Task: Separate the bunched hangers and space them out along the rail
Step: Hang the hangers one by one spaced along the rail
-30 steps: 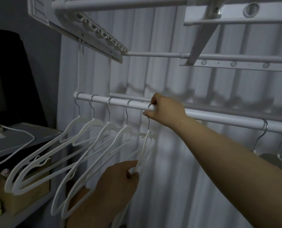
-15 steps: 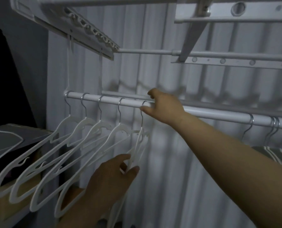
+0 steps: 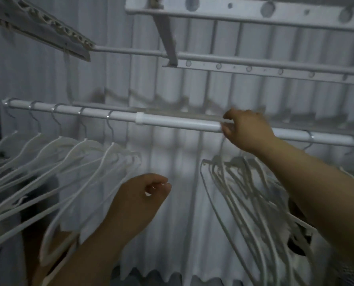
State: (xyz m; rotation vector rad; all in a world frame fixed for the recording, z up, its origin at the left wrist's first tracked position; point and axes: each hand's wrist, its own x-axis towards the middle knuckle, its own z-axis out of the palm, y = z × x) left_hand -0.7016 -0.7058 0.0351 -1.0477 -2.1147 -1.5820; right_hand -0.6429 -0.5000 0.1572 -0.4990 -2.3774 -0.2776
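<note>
A white rail (image 3: pixel 172 121) runs across the view. On its left part several white hangers (image 3: pixel 72 159) hang spaced apart, their hooks evenly set. Right of the middle a bunch of white hangers (image 3: pixel 240 186) hangs close together, blurred. My right hand (image 3: pixel 247 131) is at the rail above that bunch, its fingers curled around the bunched hooks. My left hand (image 3: pixel 143 195) floats below the rail between the two groups, loosely curled and holding nothing. More hooks (image 3: pixel 310 139) sit on the rail to the right of my right arm.
A white drying rack (image 3: pixel 234 65) with bars and a slotted arm (image 3: pixel 48 32) hangs overhead. A pale ribbed curtain (image 3: pixel 178 203) fills the background. A dark wall edge is at far left.
My right hand left the fifth hanger's hook and slid right along the rail to the bunch. My left hand let go of that hanger's body. The view shifted right.
</note>
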